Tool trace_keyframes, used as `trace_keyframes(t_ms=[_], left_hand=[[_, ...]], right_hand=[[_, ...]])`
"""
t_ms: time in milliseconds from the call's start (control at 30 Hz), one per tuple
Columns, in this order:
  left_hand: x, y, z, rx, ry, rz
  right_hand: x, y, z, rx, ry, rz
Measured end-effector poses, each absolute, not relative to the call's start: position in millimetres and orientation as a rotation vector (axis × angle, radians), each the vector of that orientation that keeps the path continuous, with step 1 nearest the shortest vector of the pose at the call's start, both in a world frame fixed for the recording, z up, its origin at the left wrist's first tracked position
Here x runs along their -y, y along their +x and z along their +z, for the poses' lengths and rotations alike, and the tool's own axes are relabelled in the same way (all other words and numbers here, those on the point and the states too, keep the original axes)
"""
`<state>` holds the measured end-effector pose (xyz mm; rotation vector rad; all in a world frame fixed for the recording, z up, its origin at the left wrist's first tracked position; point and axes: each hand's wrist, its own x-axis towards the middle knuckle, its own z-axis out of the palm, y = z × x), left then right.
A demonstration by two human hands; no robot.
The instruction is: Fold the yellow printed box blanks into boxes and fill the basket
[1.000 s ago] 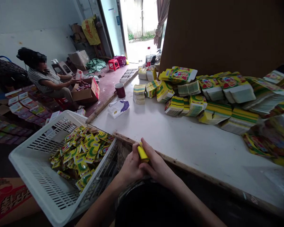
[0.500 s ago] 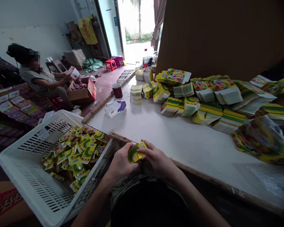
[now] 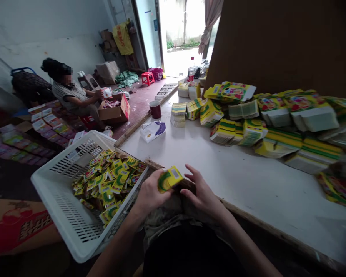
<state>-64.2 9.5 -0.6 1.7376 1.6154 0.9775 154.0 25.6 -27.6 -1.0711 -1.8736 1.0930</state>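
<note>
A small yellow and green card box (image 3: 170, 179) is gripped in my left hand (image 3: 151, 192), over my lap at the table's near edge. My right hand (image 3: 200, 190) is just to the right of it, fingers spread and apart from the box, holding nothing. Left of my arm stands a white plastic basket (image 3: 60, 215), and in it lies a loose heap of similar yellow-green packets (image 3: 106, 184). Whether the held box is folded open or closed is hard to make out.
Stacks of flat yellow-green cartons (image 3: 279, 142) line the far side of the white table (image 3: 196, 154). A tissue pack (image 3: 152, 131) and a dark red mug (image 3: 155, 110) stand near its left edge. Farther left a person (image 3: 72, 96) sits by an open cardboard box (image 3: 113, 111).
My right hand has let go of the yellow-green box and moved off to the right, its fingers opening. The box stays in my left hand. The view has turned left.
</note>
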Motion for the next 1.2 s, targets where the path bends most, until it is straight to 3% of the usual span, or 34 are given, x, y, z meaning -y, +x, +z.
trace_keyframes(t_ms=[100, 200, 567, 733, 933, 1200], left_hand=[[-15, -131, -9, -2.005, 1.63, 1.148], [-11, -200, -33, -2.254, 1.712, 1.056], [-2, -243, -159, -1.742, 2.145, 0.036], [-52, -292, -164, -2.069, 2.051, -0.211], [-103, -371, -141, -2.663, 1.434, -0.414], [-44, -352, -157, -2.458, 1.382, -0.533]], right_hand=[[-38, 174, -38, 1.925, -1.183, 0.948], [-43, 192, -53, 1.967, -1.297, 0.848], [-45, 195, -79, 2.253, -1.27, 0.436], [-48, 197, -83, 2.276, -1.302, 0.347], [-48, 195, -83, 2.277, -1.324, 0.345], [-44, 192, -77, 2.237, -1.348, 0.333]])
